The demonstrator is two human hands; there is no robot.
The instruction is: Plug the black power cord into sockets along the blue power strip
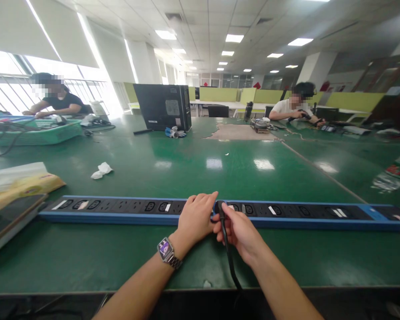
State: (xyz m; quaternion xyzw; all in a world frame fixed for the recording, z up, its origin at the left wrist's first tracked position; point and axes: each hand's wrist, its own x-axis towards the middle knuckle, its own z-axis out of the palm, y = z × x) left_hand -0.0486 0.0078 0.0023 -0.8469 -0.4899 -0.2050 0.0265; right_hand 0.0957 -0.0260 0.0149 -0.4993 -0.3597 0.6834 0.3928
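A long blue power strip [120, 216] with a black face of several sockets lies across the green table in front of me. My left hand [196, 215], below a wristwatch, wraps over the strip near its middle and grips it. Right beside it, my right hand [238, 229] pinches a black power plug [220, 208] at the strip's face. Whether the plug sits fully in a socket I cannot tell. Its black cord [230, 262] hangs down over the table's front edge. Small white stickers mark some of the sockets.
A black computer case [163, 106] stands at the back, with a bundled cable [175, 132] before it. Crumpled tissue [102, 170], a yellow packet [36, 182] and a green basket [43, 138] are on the left. A plastic bottle [398, 171] lies at right. Two people sit across the table.
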